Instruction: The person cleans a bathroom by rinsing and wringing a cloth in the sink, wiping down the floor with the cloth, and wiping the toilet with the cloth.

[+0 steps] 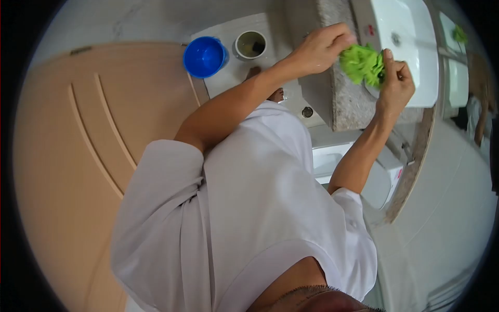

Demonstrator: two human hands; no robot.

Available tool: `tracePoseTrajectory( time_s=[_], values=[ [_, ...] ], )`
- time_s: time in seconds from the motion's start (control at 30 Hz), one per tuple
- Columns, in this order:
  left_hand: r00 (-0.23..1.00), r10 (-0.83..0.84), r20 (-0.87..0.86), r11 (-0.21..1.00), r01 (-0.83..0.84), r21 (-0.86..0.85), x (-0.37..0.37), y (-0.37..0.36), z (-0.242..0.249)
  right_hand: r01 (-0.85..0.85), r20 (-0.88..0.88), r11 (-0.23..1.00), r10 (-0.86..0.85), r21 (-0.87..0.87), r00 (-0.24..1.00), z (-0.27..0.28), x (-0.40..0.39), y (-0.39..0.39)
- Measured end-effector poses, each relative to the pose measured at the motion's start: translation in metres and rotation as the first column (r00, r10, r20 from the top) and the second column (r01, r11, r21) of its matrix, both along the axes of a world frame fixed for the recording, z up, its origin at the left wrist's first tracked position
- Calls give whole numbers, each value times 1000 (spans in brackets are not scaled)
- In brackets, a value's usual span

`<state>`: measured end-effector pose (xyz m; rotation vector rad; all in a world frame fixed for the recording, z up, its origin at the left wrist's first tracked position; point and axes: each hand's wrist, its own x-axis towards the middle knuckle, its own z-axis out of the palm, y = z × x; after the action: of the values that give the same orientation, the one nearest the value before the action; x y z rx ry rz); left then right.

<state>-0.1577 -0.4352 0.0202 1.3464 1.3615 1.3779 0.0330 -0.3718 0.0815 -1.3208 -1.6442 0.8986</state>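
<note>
Green ruffled bundle held between two hands

In the upper right of the frame, a bright lime-green bundle [361, 63] is between both hands, over the stone counter [353, 112] and the near edge of the white sink [425, 67]. It looks soft and crumpled, with many small folds, a ragged outline and darker shadows in its creases; what it is made of cannot be told. The left hand [325, 47] is narrow, fingers drawn together on the bundle's upper left edge. The right hand [397, 86] grips its right side, thumb raised along it. The mirror [449, 166] repeats the green at the far upper right. A blue bucket [224, 56] stands upper left of centre.
</note>
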Motion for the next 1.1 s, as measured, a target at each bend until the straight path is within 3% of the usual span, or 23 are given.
tracePoseTrajectory(
  time_s=[0.03,0.07,0.13,0.17,0.23,0.27,0.33,0.43,0.57,0.63,0.77,0.83,0.9,0.97,1.03,1.1],
  values=[
    [991,74,107,997,-72,-14,-13,-18,-15,33,-23,986,-38,-162,999,-10,-12,-5],
    [935,134,329,986,-92,-138,-29,-35,-36,35,-10,995,-36,-99,999,-19,-42,-21],
    [612,407,678,898,-132,-420,-53,-63,-49,-107,-32,974,103,-200,994,-54,-65,-23],
    [596,423,683,891,-134,-435,-69,-73,-58,-160,-6,953,164,-258,986,-74,-83,-22],
    [366,502,783,819,89,-566,-108,-91,-78,-253,-29,843,272,-474,962,-108,-123,-27],
    [348,519,780,811,87,-578,-122,-96,-97,-306,-17,771,359,-558,933,-127,-144,-26],
    [788,310,533,718,174,-674,-136,-133,-146,-363,-7,673,469,-645,883,-173,-179,-45],
    [816,395,423,616,107,-781,-161,-169,-215,-406,138,697,583,-591,800,-288,-225,-63],
    [782,544,304,521,-32,-853,-186,-213,-291,-248,168,526,621,-813,766,-441,-273,-84],
    [653,716,246,396,-91,-914,-193,-235,-312,-245,17,328,627,-912,778,-513,-301,-105],
    [565,809,162,271,-114,-956,-205,-294,-361,-226,46,278,719,-934,693,-639,-366,-150],
    [525,846,93,188,-129,-974,-206,-313,-369,-58,205,312,742,-948,638,-687,-390,-170],
    [404,909,100,145,-82,-986,-211,-333,-379,-12,209,298,698,-954,685,-717,-402,-185],
    [393,915,86,124,-70,-990,-214,-346,-386,33,223,292,648,-956,728,-732,-412,-191],
    [385,922,28,66,-85,-994,-218,-349,-385,-113,169,391,618,-913,768,-733,-404,-192],
    [400,914,64,92,-49,-995,-213,-362,-392,-62,196,389,587,-919,785,-816,-384,-214]
  ],
)
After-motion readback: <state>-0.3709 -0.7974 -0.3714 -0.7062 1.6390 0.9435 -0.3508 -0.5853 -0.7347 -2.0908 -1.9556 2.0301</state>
